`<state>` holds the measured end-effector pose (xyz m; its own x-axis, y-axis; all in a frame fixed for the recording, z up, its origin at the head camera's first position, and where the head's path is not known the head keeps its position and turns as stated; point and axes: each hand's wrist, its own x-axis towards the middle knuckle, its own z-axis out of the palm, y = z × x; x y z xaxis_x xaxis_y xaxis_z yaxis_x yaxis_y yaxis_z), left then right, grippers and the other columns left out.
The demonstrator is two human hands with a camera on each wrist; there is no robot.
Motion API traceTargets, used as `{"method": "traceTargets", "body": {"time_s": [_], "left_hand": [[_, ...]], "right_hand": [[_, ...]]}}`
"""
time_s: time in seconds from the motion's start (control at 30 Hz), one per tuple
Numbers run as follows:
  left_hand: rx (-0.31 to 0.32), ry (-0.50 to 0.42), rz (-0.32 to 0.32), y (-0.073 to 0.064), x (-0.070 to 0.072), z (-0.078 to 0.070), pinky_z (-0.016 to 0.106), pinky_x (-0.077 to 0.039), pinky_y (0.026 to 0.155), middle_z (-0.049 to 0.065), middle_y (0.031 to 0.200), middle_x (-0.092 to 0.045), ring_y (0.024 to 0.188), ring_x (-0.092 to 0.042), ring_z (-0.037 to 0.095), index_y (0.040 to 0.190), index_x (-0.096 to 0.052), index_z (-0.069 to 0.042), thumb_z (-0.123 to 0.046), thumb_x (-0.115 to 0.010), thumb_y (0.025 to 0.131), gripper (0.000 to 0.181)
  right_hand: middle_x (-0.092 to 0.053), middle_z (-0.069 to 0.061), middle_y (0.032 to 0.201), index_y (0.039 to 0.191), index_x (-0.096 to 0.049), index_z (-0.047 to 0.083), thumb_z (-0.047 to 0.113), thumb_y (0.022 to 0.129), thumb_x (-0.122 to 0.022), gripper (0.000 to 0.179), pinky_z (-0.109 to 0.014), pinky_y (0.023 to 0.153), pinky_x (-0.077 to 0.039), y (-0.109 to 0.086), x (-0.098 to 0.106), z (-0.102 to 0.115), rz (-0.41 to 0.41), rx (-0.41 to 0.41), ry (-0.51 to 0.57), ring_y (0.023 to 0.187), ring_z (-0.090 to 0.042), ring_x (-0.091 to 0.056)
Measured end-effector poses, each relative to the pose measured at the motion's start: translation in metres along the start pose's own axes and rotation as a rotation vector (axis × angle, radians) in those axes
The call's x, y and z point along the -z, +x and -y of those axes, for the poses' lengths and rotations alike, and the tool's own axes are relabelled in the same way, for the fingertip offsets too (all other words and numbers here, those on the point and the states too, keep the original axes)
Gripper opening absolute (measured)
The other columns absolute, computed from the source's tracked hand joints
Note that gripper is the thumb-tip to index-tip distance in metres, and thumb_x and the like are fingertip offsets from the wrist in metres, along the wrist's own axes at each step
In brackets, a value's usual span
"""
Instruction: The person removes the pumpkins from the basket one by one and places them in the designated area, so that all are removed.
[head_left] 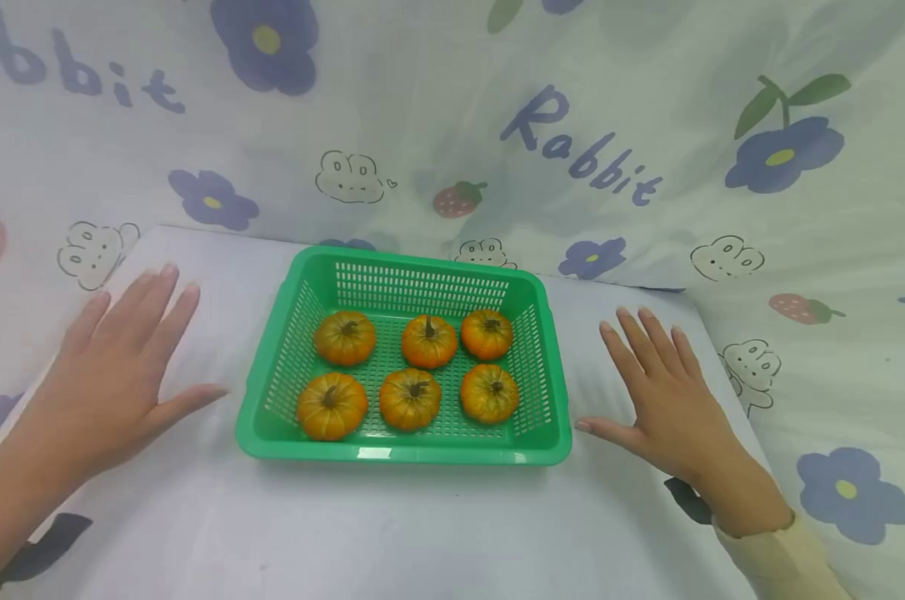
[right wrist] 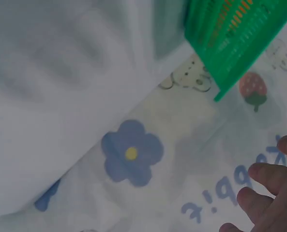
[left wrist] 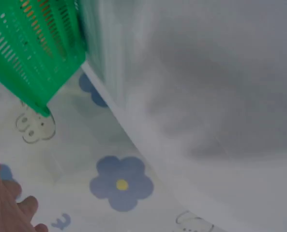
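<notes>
Left grip (head_left: 126, 358): bare hand, fingers straight and spread, nothing held. Right grip (head_left: 666, 396): bare hand, same, fingers straight and slightly apart, nothing held.

Green rectangular plastic basket (head_left: 403, 453) with slotted walls sits upright between the two grips. Left thumb points at its left wall, short of the rim. Right thumb tip is just beside its right rim. Both wrist views show fingers apart from the basket.

Six small orange ribbed pumpkins in the basket, two rows of three, none touched by a grip:
- Nearest left grip: far-row pumpkin (head_left: 345, 343), near-row pumpkin (head_left: 332, 412).
- Midway between grips: far-row pumpkin (head_left: 432, 348), near-row pumpkin (head_left: 407, 407).
- Nearest right grip: far-row pumpkin (head_left: 486, 337), near-row pumpkin (head_left: 490, 398).

White tabletop (head_left: 392, 533) runs beneath the basket and between the grips. Can't tell if either palm touches it.

Beyond the grips: white cloth (head_left: 422, 75) printed with blue flowers, strawberries, rabbits and "Rabbit" lettering. Cream sleeve (head_left: 782, 554) behind the right grip's wrist.
</notes>
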<state>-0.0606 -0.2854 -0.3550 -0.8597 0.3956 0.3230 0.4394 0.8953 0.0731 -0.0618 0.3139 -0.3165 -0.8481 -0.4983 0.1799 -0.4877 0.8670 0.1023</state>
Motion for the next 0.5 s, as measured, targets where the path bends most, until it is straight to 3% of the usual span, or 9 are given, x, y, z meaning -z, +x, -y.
{"method": "traceTargets", "body": {"time_s": [0.1, 0.3, 0.5], "left_hand": [[-0.022, -0.019, -0.008, 0.007, -0.004, -0.006, 0.055, 0.001, 0.125, 0.018, 0.173, -0.009, 0.159, -0.006, 0.036, 0.167, -0.014, -0.008, -0.078, -0.051, 0.094, 0.108], [-0.035, -0.087, -0.008, 0.023, -0.008, -0.022, 0.054, -0.002, 0.126, 0.020, 0.172, -0.013, 0.158, -0.011, 0.039, 0.167, -0.015, -0.006, -0.059, -0.071, 0.091, 0.109], [0.038, -0.123, -0.008, 0.039, -0.011, -0.042, 0.057, -0.001, 0.125, 0.026, 0.167, -0.024, 0.156, -0.017, 0.043, 0.163, -0.022, 0.002, -0.046, -0.076, 0.091, 0.102]], "right_hand": [[-0.017, -0.015, 0.172, 0.167, -0.020, 0.013, 0.077, 0.083, -0.069, 0.116, -0.059, 0.125, -0.006, 0.010, 0.001, 0.006, -0.005, 0.044, 0.030, 0.159, -0.036, -0.007], [-0.024, -0.017, 0.170, 0.166, -0.023, 0.011, 0.074, 0.083, -0.073, 0.116, -0.054, 0.126, -0.008, 0.029, -0.001, 0.019, 0.000, 0.125, 0.085, 0.158, -0.038, -0.014], [-0.033, -0.019, 0.165, 0.160, -0.035, 0.004, 0.071, 0.086, -0.073, 0.107, -0.050, 0.126, -0.013, 0.045, -0.003, 0.033, 0.035, 0.183, 0.138, 0.155, -0.040, -0.022]]}}
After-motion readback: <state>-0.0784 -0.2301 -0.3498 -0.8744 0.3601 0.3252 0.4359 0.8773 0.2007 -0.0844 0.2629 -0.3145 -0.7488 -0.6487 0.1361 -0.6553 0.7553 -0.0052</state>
